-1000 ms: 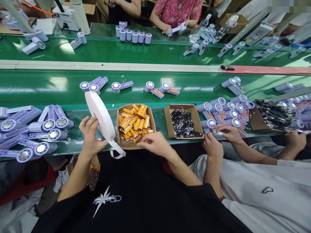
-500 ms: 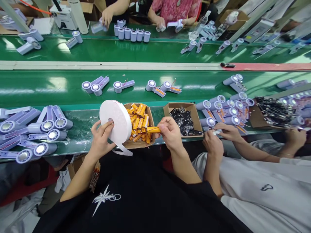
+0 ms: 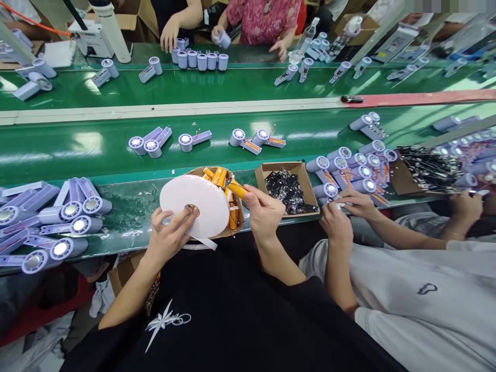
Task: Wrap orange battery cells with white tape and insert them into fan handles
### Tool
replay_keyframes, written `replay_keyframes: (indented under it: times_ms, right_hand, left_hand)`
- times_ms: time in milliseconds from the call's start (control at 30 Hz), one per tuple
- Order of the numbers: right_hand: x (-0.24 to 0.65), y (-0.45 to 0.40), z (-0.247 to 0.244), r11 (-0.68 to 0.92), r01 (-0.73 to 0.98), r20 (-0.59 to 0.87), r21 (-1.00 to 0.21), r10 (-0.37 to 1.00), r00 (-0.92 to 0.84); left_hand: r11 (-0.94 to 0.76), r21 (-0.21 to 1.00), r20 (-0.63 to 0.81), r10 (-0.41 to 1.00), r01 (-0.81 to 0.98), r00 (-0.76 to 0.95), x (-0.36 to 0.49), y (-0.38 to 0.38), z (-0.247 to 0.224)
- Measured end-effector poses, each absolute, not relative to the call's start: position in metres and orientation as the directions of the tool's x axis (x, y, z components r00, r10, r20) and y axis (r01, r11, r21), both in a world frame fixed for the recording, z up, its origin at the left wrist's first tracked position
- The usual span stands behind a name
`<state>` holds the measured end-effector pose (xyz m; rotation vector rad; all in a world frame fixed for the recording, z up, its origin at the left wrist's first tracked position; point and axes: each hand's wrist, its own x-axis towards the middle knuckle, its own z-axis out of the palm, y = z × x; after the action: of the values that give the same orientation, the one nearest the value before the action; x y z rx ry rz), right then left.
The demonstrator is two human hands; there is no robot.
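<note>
My left hand (image 3: 172, 232) grips a big white roll of tape (image 3: 201, 196), with fingers at its centre hole and a loose tape end hanging at the bottom. Between the thumb and fingers of my right hand (image 3: 265, 212) is an orange battery cell (image 3: 237, 189), its far end close to the roll's right edge. Behind the roll stands a cardboard box (image 3: 241, 219) holding many orange batteries (image 3: 233, 214); the roll hides its left part. Right of my right hand, another cardboard box (image 3: 311, 195) contains small black parts (image 3: 284, 186).
Purple fan housings (image 3: 83, 225) crowd the bench at left, and more (image 3: 362, 170) at right. Several lie on the green conveyor belt (image 3: 217, 160). A co-worker's hands (image 3: 337, 225) work close on my right. People sit across the belt beside a row of purple cylinders (image 3: 201, 62).
The roll has turned its flat face more toward me and shifted right. My right hand has raised the battery from over the box toward the roll. Across the belt, co-workers' hands have moved.
</note>
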<state>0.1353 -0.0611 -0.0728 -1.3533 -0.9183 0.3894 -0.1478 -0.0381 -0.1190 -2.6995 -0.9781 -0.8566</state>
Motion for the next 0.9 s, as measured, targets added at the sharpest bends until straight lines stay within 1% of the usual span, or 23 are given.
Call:
replay_keyframes:
  times_ms: [133, 200, 267, 333, 433, 467, 533, 600, 633, 700, 767, 833, 900]
  right_hand:
    - [0.126, -0.065, -0.078, 0.206, 0.364, 0.39, -0.908, 0.732, 0.558]
    - [0.123, -0.07, -0.083, 0.181, 0.38, 0.376, -0.907, 0.753, 0.539]
    - [0.126, -0.073, -0.086, 0.154, 0.382, 0.339, -0.911, 0.806, 0.485]
    - [0.134, -0.072, -0.084, 0.14, 0.339, 0.268, -0.93, 0.89, 0.369]
    - [0.158, -0.061, -0.066, 0.075, 0.187, 0.097, -0.979, 0.989, 0.11]
    - [0.168, -0.056, -0.057, 0.032, 0.153, 0.034, -0.988, 0.999, 0.014]
    - [0.186, -0.046, -0.037, -0.048, 0.143, -0.07, -0.989, 0.986, -0.154]
    - [0.197, -0.039, -0.023, -0.091, 0.149, -0.126, -0.985, 0.962, -0.244]
    - [0.198, -0.036, -0.02, -0.099, 0.129, -0.128, -0.987, 0.962, -0.242]
    - [0.186, -0.034, -0.026, -0.079, 0.018, -0.081, -0.997, 0.988, -0.129]
    - [0.159, -0.035, -0.046, 0.007, -0.177, -0.012, -0.984, 0.994, 0.106]
    - [0.13, -0.037, -0.07, 0.139, -0.347, 0.0, -0.928, 0.928, 0.372]
    - [0.118, -0.037, -0.088, 0.222, -0.391, -0.017, -0.894, 0.853, 0.522]
  left_hand:
    - [-0.787, 0.066, 0.543, 0.543, 0.613, 0.64, -0.143, -0.04, -0.115]
    - [-0.785, 0.061, 0.538, 0.546, 0.617, 0.642, -0.143, -0.039, -0.113]
    - [-0.783, 0.056, 0.538, 0.547, 0.62, 0.642, -0.144, -0.037, -0.112]
    - [-0.785, 0.041, 0.541, 0.538, 0.618, 0.647, -0.147, -0.033, -0.109]
    - [-0.802, -0.029, 0.527, 0.495, 0.597, 0.691, -0.151, -0.025, -0.099]
    - [-0.809, -0.057, 0.52, 0.476, 0.585, 0.71, -0.151, -0.022, -0.094]
    - [-0.824, -0.097, 0.506, 0.443, 0.559, 0.74, -0.152, -0.017, -0.083]
    - [-0.831, -0.108, 0.493, 0.431, 0.545, 0.756, -0.151, -0.013, -0.072]
    - [-0.829, -0.106, 0.492, 0.436, 0.549, 0.754, -0.15, -0.012, -0.068]
    - [-0.805, -0.099, 0.494, 0.471, 0.585, 0.731, -0.147, -0.012, -0.063]
    - [-0.766, -0.078, 0.514, 0.518, 0.638, 0.684, -0.141, -0.015, -0.065]
    - [-0.739, -0.027, 0.529, 0.561, 0.673, 0.637, -0.136, -0.023, -0.072]
    - [-0.747, 0.038, 0.517, 0.583, 0.664, 0.626, -0.133, -0.037, -0.082]
